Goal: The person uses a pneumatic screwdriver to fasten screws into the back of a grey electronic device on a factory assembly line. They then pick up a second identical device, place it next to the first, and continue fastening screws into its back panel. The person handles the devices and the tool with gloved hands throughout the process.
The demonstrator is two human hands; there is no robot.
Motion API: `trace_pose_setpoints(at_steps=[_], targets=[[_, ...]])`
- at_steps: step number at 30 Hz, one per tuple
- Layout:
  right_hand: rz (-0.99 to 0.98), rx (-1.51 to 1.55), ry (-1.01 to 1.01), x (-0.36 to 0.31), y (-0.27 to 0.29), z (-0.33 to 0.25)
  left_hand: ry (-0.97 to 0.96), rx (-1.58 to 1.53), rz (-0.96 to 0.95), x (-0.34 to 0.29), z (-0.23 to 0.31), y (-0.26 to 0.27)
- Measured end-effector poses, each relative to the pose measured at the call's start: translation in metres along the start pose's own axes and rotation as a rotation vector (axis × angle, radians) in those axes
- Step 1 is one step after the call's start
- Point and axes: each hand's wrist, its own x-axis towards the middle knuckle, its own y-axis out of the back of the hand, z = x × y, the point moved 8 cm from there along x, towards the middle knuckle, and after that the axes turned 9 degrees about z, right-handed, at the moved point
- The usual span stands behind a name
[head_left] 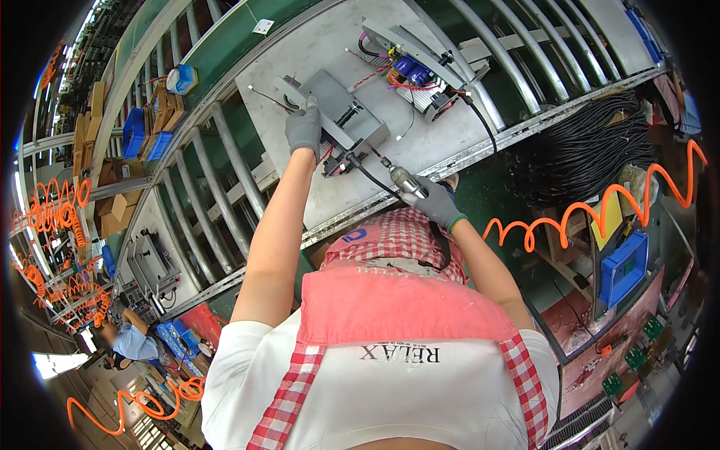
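My left hand [304, 132], in a grey glove, is closed on the near-left edge of a grey metal housing [346, 105]. A black cable [373, 180] comes out of the housing's near side. My right hand [433, 202], also gloved, is wrapped round a silver power screwdriver [406, 181]. Its bit points up and left toward the housing's near corner; whether the tip touches is too small to tell. Farther right on the same pale board [442, 154] stands a second, open metal unit [409, 56] with blue capacitors [411, 70] and red wires.
The board rests on a conveyor with metal rollers [214, 176]. A bundle of black cables [589, 150] lies to the right. An orange coiled hose [570, 225] crosses above a blue bin [624, 268]. At the far left, another person [133, 341] stands near more housings [150, 262].
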Motion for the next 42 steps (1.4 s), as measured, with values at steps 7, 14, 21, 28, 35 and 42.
trace_pose_setpoints(at_steps=[7,14,21,28,35,42], targets=[[-0.056,0.031,0.033,0.006,-0.004,0.005,-0.039,-0.063,-0.016,0.004,-0.004,-0.006],[-0.018,0.065,-0.004,0.001,-0.011,0.011,-0.008,-0.086,-0.138,0.002,0.006,0.0],[-0.033,0.063,-0.028,-0.067,0.051,-0.064,0.388,-0.96,-0.384,-0.048,-0.006,0.04],[-0.128,0.153,0.105,-0.11,0.066,-0.131,0.458,-1.122,-0.777,-0.131,0.01,0.028],[-0.188,0.075,0.071,-0.111,0.056,-0.144,0.736,-1.352,-0.995,-0.166,0.016,0.012],[-0.215,0.111,0.018,-0.111,0.048,-0.144,0.556,-1.175,-0.899,-0.172,0.016,0.011]])
